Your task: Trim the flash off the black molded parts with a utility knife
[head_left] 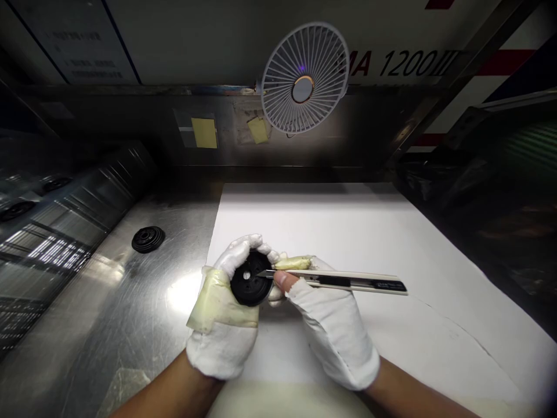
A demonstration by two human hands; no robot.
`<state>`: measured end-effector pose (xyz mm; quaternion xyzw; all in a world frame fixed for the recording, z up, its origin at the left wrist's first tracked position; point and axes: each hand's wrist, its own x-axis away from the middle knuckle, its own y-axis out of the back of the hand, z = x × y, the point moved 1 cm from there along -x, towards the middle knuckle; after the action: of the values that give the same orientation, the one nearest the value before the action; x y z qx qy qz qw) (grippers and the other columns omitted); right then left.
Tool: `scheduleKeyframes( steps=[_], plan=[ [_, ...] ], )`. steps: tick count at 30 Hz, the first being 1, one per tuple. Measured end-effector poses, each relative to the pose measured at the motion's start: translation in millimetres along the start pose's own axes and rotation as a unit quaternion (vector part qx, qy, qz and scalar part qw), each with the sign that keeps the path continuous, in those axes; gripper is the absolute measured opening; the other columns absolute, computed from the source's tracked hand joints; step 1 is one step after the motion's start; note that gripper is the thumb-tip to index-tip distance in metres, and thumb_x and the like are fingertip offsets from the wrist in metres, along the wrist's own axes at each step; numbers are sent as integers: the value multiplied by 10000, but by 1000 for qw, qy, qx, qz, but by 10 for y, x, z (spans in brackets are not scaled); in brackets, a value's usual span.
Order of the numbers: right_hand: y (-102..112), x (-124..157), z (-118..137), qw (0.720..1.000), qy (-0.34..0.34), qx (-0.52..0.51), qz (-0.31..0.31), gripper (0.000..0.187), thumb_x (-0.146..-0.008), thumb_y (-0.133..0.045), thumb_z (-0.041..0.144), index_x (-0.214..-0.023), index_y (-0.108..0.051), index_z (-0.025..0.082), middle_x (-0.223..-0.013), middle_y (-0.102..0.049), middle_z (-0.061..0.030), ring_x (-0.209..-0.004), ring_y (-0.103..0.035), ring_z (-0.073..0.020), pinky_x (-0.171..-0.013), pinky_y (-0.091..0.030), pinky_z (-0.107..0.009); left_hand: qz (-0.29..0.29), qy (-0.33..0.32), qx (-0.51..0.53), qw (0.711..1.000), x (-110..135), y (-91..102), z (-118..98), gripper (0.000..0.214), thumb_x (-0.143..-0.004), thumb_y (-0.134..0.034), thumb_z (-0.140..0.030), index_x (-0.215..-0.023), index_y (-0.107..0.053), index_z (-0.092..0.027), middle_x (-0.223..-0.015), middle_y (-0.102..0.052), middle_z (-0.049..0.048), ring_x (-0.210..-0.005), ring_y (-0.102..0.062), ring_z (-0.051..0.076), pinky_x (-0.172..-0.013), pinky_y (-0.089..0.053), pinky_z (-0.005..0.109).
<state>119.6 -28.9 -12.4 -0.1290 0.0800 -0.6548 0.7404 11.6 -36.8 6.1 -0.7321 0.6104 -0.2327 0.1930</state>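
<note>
My left hand [221,307], in a white fabric glove with yellowish tape around it, grips a black ribbed disc with a central hole [250,281], possibly a rubber pulley. My right hand [331,331], also gloved, its fingertips cut away, holds a snap-off utility knife [348,281]. The knife lies almost level, and its steel blade tip reaches the disc's upper right side. A yellow-taped finger of my left hand shows behind the blade. The disc's underside is hidden by my left hand.
A second black disc [148,239] lies on the brushed steel bench [143,290] to my left. A white sheet [331,220] covers the bench's right part, under my hands. A white fan [304,78] hangs on the back panel, near yellow notes [204,132].
</note>
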Motion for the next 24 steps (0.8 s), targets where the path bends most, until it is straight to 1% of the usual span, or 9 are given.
scheduleKeyframes(
  steps=[2, 4, 5, 7, 11, 14, 18, 21, 24],
  plan=[
    [-3, 0, -4, 1000, 4, -2, -2, 105, -719, -644, 249, -731, -592, 158, -672, -597, -6, -624, -558, -151, -643, -486, -302, -3, -36, -46, 998, 12, 3, 1, 225, -673, -640, -122, -889, -631, -185, -870, -602, 43, -792, -577, 169, -556, -473, 205],
    [-5, -2, -10, 1000, 6, 0, -3, 103, -719, -643, 248, -737, -595, 158, -687, -598, -6, -627, -558, -150, -638, -485, -297, -13, -76, -79, 994, 24, 9, 14, 320, -626, -650, -33, -899, -636, -199, -891, -612, 34, -827, -579, 171, -595, -478, 199],
    [-6, -4, -13, 1000, 7, 3, -3, 105, -719, -644, 248, -744, -598, 157, -694, -599, -7, -630, -559, -150, -633, -485, -294, -16, -90, -88, 992, 28, 12, 23, 332, -622, -644, -14, -894, -639, -204, -888, -616, 29, -832, -580, 169, -614, -481, 200],
    [-3, -7, -18, 1000, 9, 11, -1, 107, -719, -645, 246, -759, -604, 156, -714, -603, -11, -648, -563, -153, -638, -486, -291, -15, -99, -92, 991, 31, 20, 39, 322, -632, -629, -5, -881, -645, -208, -892, -621, 26, -836, -582, 168, -621, -485, 203],
    [8, -17, -21, 1000, -4, 10, 12, 106, -717, -651, 242, -764, -609, 157, -734, -610, -14, -679, -573, -159, -664, -488, -297, -5, -104, -92, 990, 32, 50, 49, 271, -663, -615, -37, -869, -651, -211, -920, -617, 32, -850, -576, 170, -559, -474, 180],
    [7, -20, -18, 999, -30, -18, 24, 142, -700, -667, 256, -779, -610, 153, -697, -610, -10, -627, -577, -160, -614, -494, -299, 12, -75, -58, 995, 38, 69, 61, 252, -696, -585, -63, -892, -641, -212, -933, -610, 35, -847, -576, 173, -547, -477, 189],
    [-5, -9, -3, 1000, -9, -26, 9, 103, -721, -654, 224, -770, -602, 149, -709, -602, -10, -633, -565, -148, -619, -487, -286, -8, -39, -8, 999, 24, 56, 57, 227, -695, -599, -88, -890, -631, -200, -905, -604, 38, -847, -570, 170, -596, -488, 209],
    [-11, -4, -6, 1000, 9, -22, 9, 81, -746, -634, 212, -765, -588, 149, -699, -592, -9, -624, -554, -141, -623, -477, -285, -6, 40, 103, 994, -25, 20, 38, 118, -755, -554, -180, -852, -620, -170, -821, -585, 38, -806, -570, 164, -637, -497, 251],
    [-7, -12, -23, 999, 20, -37, 6, 81, -761, -621, 215, -771, -572, 151, -671, -582, -4, -603, -546, -141, -612, -470, -293, -10, 93, 168, 981, -83, -1, 18, 145, -789, -510, -231, -870, -603, -155, -847, -571, 51, -843, -569, 188, -659, -501, 289]
  ],
)
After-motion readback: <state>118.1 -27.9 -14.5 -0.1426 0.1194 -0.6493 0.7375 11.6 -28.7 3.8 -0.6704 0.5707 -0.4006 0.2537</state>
